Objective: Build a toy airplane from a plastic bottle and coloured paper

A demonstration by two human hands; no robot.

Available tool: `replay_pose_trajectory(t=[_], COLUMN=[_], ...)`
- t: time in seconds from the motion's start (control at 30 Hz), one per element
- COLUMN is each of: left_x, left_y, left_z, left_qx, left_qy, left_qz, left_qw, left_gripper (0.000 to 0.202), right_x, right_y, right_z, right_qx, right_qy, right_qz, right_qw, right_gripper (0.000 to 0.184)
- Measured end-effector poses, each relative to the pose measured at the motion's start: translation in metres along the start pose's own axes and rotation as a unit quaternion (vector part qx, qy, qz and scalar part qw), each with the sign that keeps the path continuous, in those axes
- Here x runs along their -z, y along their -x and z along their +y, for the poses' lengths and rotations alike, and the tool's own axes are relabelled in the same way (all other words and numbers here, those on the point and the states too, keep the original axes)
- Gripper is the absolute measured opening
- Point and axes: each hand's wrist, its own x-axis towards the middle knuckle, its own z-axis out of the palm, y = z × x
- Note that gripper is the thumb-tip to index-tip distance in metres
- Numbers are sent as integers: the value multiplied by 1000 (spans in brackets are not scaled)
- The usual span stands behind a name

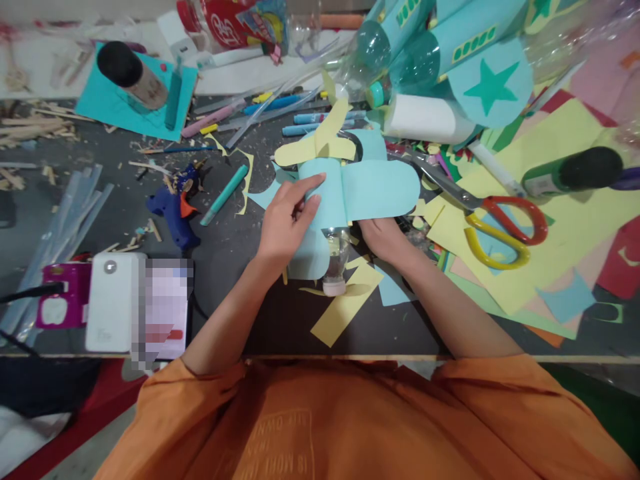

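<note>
A clear plastic bottle (336, 260) lies on the dark table (235, 247), its pink cap toward me, wrapped in a light blue paper sheet (370, 190). My left hand (287, 220) presses its fingers flat on the left part of the blue paper, pinching its edge against the bottle. My right hand (383, 240) is tucked under the paper's right side, its fingers hidden beneath the sheet. Yellow paper cut-outs (320, 143) lie just beyond the blue sheet, and a yellow strip (345, 310) lies below the bottle.
Red-and-yellow scissors (493, 220) lie to the right on coloured paper sheets. A blue glue gun (175, 207) and a teal cutter (225, 195) sit left. A white power bank (107, 303), pens, glue bottles (133, 75) and finished blue bottle crafts (450, 60) crowd the back.
</note>
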Motion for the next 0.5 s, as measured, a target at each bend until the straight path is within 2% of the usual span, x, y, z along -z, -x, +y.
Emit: replay_pose_trajectory(t=[0.5], left_x=[0], left_y=[0], left_z=[-1], left_qx=[-5], left_qy=[2], left_qz=[0], left_qw=[1000], left_gripper=[41], right_x=[0], right_y=[2], right_z=[1], right_qx=[1], right_qy=[22], right_qz=[3], right_qw=[1000], right_gripper=[46])
